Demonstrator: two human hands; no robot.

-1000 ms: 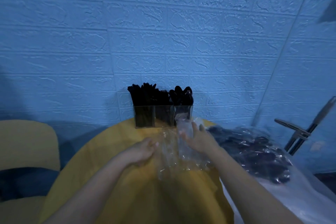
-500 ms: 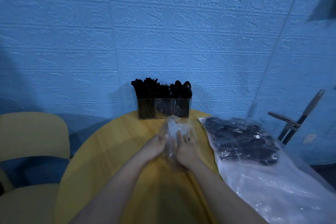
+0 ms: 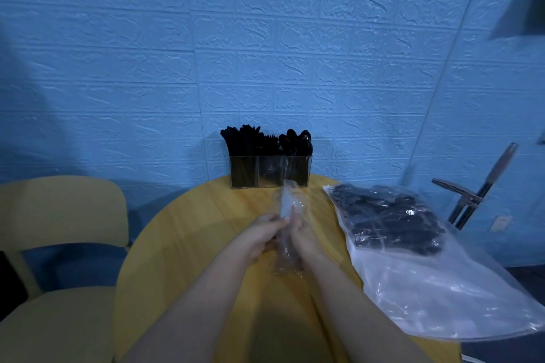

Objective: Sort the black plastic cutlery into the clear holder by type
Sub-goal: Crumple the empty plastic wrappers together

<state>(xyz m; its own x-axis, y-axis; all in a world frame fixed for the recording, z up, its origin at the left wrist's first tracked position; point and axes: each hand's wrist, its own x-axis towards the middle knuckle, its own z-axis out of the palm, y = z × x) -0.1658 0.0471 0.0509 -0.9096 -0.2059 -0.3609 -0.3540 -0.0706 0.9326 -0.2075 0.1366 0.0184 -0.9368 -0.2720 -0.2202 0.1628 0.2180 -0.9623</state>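
Over the yellow table [image 3: 188,233], we grip 1 crumpled clear wrapper [image 3: 287,206], left hand [image 3: 262,233] and right hand [image 3: 303,233] fingers curled round it

Two bare forearms reach in from the lower edge, no sleeves, watch or rings visible; the left hand [image 3: 262,234] and right hand [image 3: 303,234] wear no gloves, fingernails short and unpainted.

Fingers [image 3: 279,222] of both hands meeting mid-table [image 3: 182,233], wrapper [image 3: 287,209] between them. Holder [image 3: 269,171] beyond the fingertips, cutlery [image 3: 265,141] standing in it. Bag [image 3: 413,244] lying right of the fingers, chair [image 3: 59,215] off left.
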